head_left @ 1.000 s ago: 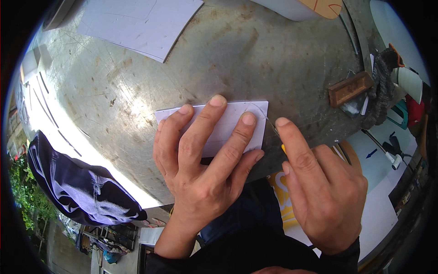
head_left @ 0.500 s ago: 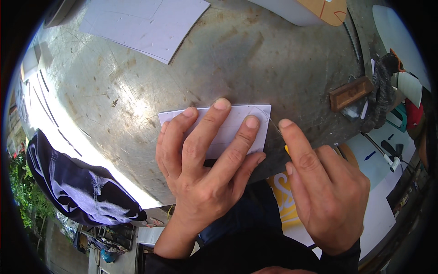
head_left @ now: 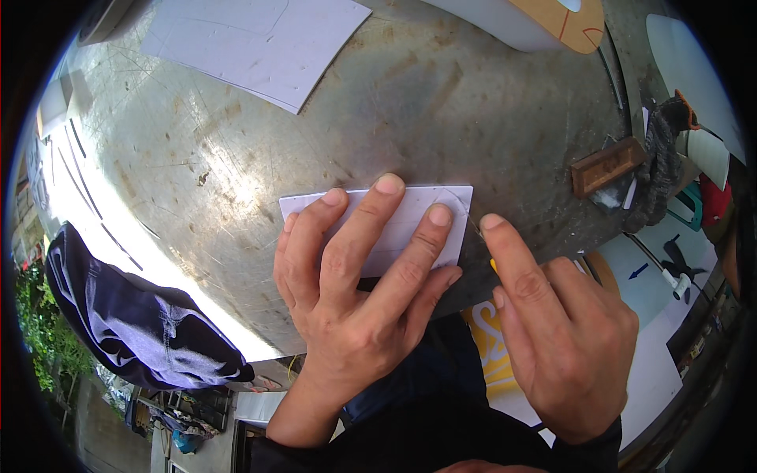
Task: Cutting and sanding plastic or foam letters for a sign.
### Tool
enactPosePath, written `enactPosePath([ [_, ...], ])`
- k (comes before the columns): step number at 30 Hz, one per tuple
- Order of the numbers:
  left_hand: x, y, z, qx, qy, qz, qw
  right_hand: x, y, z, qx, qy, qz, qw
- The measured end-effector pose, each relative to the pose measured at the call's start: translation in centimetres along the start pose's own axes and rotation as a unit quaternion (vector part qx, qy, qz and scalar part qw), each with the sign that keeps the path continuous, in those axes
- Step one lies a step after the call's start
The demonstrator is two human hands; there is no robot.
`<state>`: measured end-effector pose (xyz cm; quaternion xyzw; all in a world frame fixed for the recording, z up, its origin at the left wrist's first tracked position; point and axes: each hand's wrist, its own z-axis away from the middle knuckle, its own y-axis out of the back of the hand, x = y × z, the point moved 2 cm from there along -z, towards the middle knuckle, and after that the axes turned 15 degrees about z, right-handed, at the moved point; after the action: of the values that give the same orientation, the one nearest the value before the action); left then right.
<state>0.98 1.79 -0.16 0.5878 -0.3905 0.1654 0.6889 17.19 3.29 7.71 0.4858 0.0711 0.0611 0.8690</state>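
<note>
A small white rectangular board point(head_left: 394, 236) lies on the metal tabletop, with a faint curved line near its upper right corner. My left hand point(head_left: 359, 284) presses it down with spread fingertips, the thumb resting by its lower right corner. My right hand point(head_left: 560, 339) is closed round a thin-bladed cutter point(head_left: 494, 266) with a yellow handle, most of it hidden under the fingers. My index finger stretches along the tool. The blade's tip meets the board at its right edge, near the curved line.
A larger white sheet point(head_left: 260, 47) lies at the far left. A white and tan block point(head_left: 544, 24) stands at the far right. Rightward are a brown rectangular tray point(head_left: 607, 167), a dark grey glove point(head_left: 662, 158) and a white-jointed tool point(head_left: 678, 280). Dark cloth point(head_left: 150, 323) drapes the left edge.
The whole scene has shifted slightly down and right in view. My right hand and the cutter tip sit a little lower; my left hand keeps its hold-down position on the board.
</note>
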Motion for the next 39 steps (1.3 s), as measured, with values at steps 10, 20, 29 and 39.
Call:
enactPosePath([
  [10, 0.0, 0.1, 0.0, -0.002, 0.0, -0.001, 1.0, -0.7, 0.2, -0.6, 0.054, -0.042, 0.042, 0.997],
  [20, -0.4, 0.3, 0.5, 0.002, 0.003, -0.008, 1.0, -1.7, 1.3, -1.4, 0.015, 0.005, 0.139, 0.99],
  [29, -0.1, -0.2, 0.0, 0.01, -0.008, -0.014, 1.0, -2.3, 0.2, -0.8, 0.055, -0.068, 0.182, 0.979],
  [39, 0.3, -0.4, -0.3, 0.014, 0.0, 0.0, 1.0, -3.9, 2.7, -1.6, -0.004, -0.129, 0.083, 0.988],
])
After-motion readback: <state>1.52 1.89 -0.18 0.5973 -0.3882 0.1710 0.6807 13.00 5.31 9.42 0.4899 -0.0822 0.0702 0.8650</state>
